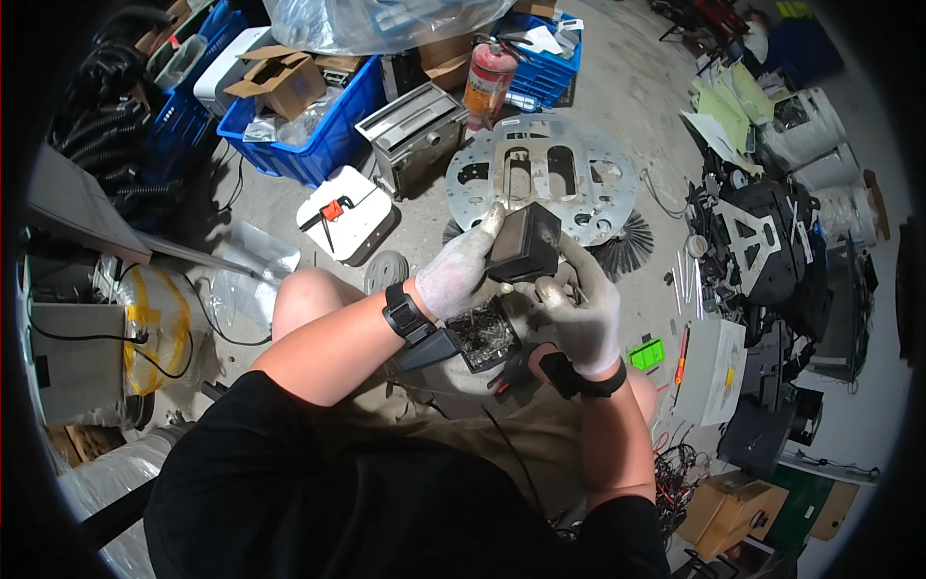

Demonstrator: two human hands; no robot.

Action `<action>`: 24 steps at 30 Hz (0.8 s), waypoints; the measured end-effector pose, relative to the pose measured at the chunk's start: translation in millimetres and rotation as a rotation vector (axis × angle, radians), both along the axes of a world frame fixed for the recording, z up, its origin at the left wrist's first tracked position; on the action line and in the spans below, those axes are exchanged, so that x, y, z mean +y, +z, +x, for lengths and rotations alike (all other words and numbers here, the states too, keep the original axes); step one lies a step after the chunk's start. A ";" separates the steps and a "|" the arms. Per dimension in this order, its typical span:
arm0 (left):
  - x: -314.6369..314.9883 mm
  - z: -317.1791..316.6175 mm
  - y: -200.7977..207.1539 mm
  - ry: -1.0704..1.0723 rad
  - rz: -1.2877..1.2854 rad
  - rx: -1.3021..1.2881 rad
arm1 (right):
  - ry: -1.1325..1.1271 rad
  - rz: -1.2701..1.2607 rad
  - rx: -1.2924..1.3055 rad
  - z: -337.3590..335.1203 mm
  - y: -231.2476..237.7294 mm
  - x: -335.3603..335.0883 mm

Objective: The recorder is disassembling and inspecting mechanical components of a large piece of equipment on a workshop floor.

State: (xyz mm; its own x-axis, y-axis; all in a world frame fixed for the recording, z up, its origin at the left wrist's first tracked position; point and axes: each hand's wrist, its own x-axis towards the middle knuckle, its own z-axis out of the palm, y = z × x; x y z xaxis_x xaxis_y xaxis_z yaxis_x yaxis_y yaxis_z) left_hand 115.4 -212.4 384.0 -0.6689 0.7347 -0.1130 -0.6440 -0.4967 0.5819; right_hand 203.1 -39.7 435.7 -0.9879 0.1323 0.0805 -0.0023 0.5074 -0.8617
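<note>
My left hand (458, 274), in a pale work glove, grips a black rectangular box (527, 243) by its left side, thumb on top. The box is tilted in front of me. At its lower right, my right hand (586, 317), also gloved, has curled fingers close against the box; what they pinch, if anything, is too small to make out. Below the hands sits a small black tray (470, 363) of loose metal screws. Beyond the box, a round grey metal plate (607, 145) with cut-outs lies on the floor, dark brush bristles (627, 248) showing at its edge.
Left of the plate stand a metal case (410, 135), a red fire extinguisher (490, 79) and a blue crate (307, 152). A white lid (362, 198) carries an orange-and-black tool. To the right are a green tray (646, 354), a screwdriver (682, 353) and piled black parts (772, 232).
</note>
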 end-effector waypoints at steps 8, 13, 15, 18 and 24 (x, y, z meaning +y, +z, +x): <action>-2.3 -0.8 -1.7 -0.022 0.043 0.089 | 0.068 0.050 0.221 3.0 -1.8 -0.5; 1.5 -2.8 -7.8 -0.017 0.068 0.123 | 0.116 0.158 0.331 3.3 -4.5 3.0; 1.4 -2.3 -9.3 -0.018 0.066 0.119 | 0.124 0.175 0.353 3.3 -6.2 2.8; 1.4 -1.1 -10.1 -0.009 0.063 0.142 | 0.139 0.122 0.377 3.7 -9.8 1.4; 0.7 0.1 -8.2 -0.012 0.034 0.139 | 0.144 0.177 0.498 0.1 -13.2 0.7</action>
State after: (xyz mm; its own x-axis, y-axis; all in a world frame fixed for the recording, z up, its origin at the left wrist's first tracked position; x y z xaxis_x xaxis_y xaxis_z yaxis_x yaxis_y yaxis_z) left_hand 115.5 -211.8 375.9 -0.6677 0.7444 0.0046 -0.5645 -0.5104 0.6488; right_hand 203.2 -39.0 422.5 -0.8320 -0.0594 0.5516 -0.4680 0.6090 -0.6404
